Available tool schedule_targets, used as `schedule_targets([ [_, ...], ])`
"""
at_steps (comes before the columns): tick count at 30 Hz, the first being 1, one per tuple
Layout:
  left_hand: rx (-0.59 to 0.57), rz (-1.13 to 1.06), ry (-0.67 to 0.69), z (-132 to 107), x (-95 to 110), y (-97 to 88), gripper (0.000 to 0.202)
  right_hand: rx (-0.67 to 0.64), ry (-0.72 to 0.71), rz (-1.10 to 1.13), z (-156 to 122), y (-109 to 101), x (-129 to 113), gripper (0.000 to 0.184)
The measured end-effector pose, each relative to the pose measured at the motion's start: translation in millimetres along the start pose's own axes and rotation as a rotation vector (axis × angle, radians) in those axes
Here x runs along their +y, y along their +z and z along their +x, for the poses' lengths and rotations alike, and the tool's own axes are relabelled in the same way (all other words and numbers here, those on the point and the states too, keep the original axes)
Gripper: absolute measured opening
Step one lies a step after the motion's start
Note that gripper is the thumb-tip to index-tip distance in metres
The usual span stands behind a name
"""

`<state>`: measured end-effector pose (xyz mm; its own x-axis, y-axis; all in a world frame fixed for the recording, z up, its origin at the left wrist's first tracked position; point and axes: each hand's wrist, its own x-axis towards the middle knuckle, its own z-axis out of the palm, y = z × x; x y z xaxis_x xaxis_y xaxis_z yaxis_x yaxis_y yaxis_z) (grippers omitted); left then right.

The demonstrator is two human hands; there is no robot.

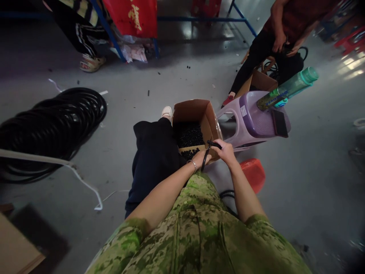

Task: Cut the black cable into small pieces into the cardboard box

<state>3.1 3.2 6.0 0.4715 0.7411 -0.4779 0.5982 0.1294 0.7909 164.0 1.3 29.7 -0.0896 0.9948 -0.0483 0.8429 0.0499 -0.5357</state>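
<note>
Pinching a short black cable (204, 163) over the near edge of the cardboard box (196, 110), both hands are closed on it: right hand (227, 151) grips its upper end, left hand (200, 156) its middle, and it hangs near-vertical between them.

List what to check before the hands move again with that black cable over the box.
1. Grip on the black cable: ok; the left hand and the right hand both hold it.
2. Reach to the cardboard box: ok; it is open and lies just beyond the hands.
3. Stock of small black parts: ok; they cover the box bottom.
4. State of the cable's end: cannot tell; too small to see.
5. Room around the hands: ok; the seated person sits beyond the purple stool.
</note>
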Motion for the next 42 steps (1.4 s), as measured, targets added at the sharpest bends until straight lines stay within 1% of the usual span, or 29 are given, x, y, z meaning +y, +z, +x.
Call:
schedule_targets([
  [4, 0.006, 0.045, -0.039, -2.5, 2.3, -2.2, 0.032, 0.057, -0.046, -0.108, -4.2, 3.9, -1.3, 0.018],
  [7, 0.006, 0.077, -0.061, -1.1, 0.5, -1.5, 0.031, 0.092, -0.052, -0.178, -6.9, 7.0, -4.1, 0.021],
  [11, 0.013, 0.101, -0.091, 1.9, -1.1, 0.4, 0.029, 0.124, -0.055, -0.213, -8.2, 10.8, -8.3, 0.023],
  [13, 0.004, 0.098, -0.111, 0.6, 0.8, -0.8, 0.029, 0.138, -0.068, -0.174, -8.3, 12.0, -7.9, 0.024],
  [15, -0.003, 0.083, -0.111, -3.2, 3.9, -3.6, 0.033, 0.154, -0.080, -0.084, -8.3, 12.1, -4.6, 0.026],
  [19, 0.070, 0.079, -0.076, -11.2, 7.1, -9.2, 0.044, 0.167, -0.049, 0.109, -8.4, 10.5, 6.7, 0.029],
  [22, 0.084, 0.081, -0.076, -11.6, 4.2, -9.2, 0.046, 0.174, -0.017, 0.135, -8.5, 10.9, 11.3, 0.029],
  [25, 0.099, 0.117, -0.045, -7.1, -0.9, -5.7, 0.042, 0.183, -0.034, 0.109, -8.1, 13.4, 9.4, 0.028],
  [29, 0.077, 0.141, -0.057, 0.3, -6.6, -0.2, 0.034, 0.116, -0.100, 0.082, -7.6, 15.9, 2.5, 0.027],
  [32, 0.077, 0.155, -0.074, 3.0, -9.0, 2.5, 0.035, 0.060, -0.179, 0.092, -6.9, 14.8, -0.3, 0.028],
  [35, 0.090, 0.151, -0.069, 1.9, -8.2, 2.3, 0.035, 0.035, -0.243, 0.072, -4.7, 12.1, 0.1, 0.027],
  [39, 0.076, 0.114, -0.078, -3.1, -1.8, -3.0, 0.034, 0.024, -0.226, -0.064, 0.8, 8.4, 0.8, 0.024],
  [42, 0.041, 0.057, -0.122, -5.9, 1.5, -6.7, 0.045, -0.006, -0.175, -0.172, 4.3, 6.7, -0.8, 0.023],
])
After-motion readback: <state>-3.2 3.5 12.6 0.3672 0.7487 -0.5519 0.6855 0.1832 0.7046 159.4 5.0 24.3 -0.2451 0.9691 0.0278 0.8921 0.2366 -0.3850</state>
